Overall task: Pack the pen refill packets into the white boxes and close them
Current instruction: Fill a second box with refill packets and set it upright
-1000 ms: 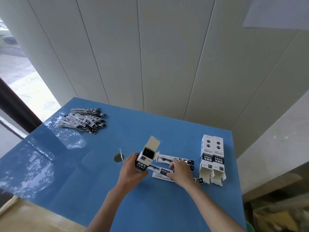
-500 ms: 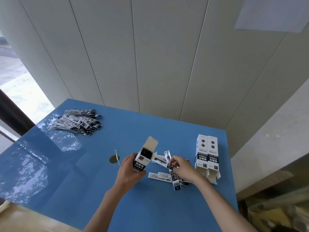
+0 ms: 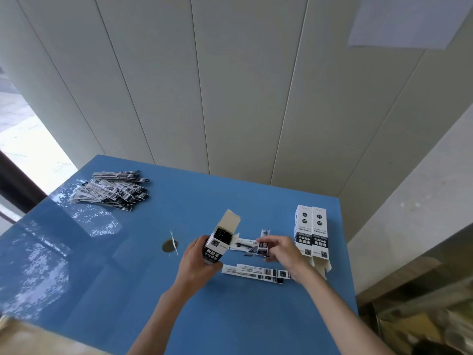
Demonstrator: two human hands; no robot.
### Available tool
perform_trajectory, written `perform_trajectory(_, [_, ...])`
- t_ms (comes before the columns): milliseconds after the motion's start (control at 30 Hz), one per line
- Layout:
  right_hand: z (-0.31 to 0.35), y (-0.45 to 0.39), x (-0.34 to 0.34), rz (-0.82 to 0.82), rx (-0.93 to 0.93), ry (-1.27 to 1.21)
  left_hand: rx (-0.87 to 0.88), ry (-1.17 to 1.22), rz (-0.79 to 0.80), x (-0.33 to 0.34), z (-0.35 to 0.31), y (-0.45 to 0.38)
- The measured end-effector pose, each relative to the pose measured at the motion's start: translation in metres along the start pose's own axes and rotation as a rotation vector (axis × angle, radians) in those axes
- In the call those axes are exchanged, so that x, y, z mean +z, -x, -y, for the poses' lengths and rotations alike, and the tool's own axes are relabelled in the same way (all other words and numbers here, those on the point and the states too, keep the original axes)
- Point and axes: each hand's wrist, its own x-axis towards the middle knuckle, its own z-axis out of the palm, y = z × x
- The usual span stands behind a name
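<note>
My left hand (image 3: 197, 262) grips a white box (image 3: 218, 243) with its top flap open and dark packets showing inside; the box tilts up and away from me. My right hand (image 3: 282, 252) pinches a black-and-white refill packet (image 3: 263, 243), held upright just right of the box mouth. More refill packets (image 3: 253, 272) lie flat on the blue table (image 3: 128, 278) below my hands, and one lies between box and right hand. Two further white boxes (image 3: 311, 234) lie side by side at the right, their near flaps open.
A large heap of refill packets (image 3: 112, 192) sits at the table's far left. A round hole (image 3: 169, 245) with a small white strip is left of my left hand. The table's right edge runs just past the two boxes; a panelled wall stands behind.
My right hand has lifted one packet off the table and turned it upright near the box mouth. The left hand keeps holding the open box.
</note>
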Motion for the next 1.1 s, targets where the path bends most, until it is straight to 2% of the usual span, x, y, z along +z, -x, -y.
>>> perform_trajectory(100, [0.0,0.001,-0.001,-0.07,-0.123,0.134,-0.001,-0.006,-0.001,0.002,-0.001,0.0])
perform_trajectory(200, [0.002,0.002,-0.004,-0.137,-0.269,0.145,0.003,-0.011,0.004,0.003,-0.002,0.001])
perform_trajectory(400, [0.005,-0.009,-0.01,-0.307,-0.353,0.318,0.0,-0.025,0.009,0.004,-0.005,0.002])
perform_trajectory(800, [-0.006,-0.007,0.0,-0.268,-0.305,0.342,-0.004,-0.03,0.013,0.007,-0.01,0.004])
perform_trajectory(967, [-0.024,-0.007,0.008,-0.278,-0.275,0.45,0.005,-0.024,0.009,0.008,-0.014,0.004])
perform_trajectory(1100, [-0.02,-0.003,0.008,-0.312,-0.281,0.354,0.015,-0.027,0.007,0.007,-0.016,0.003])
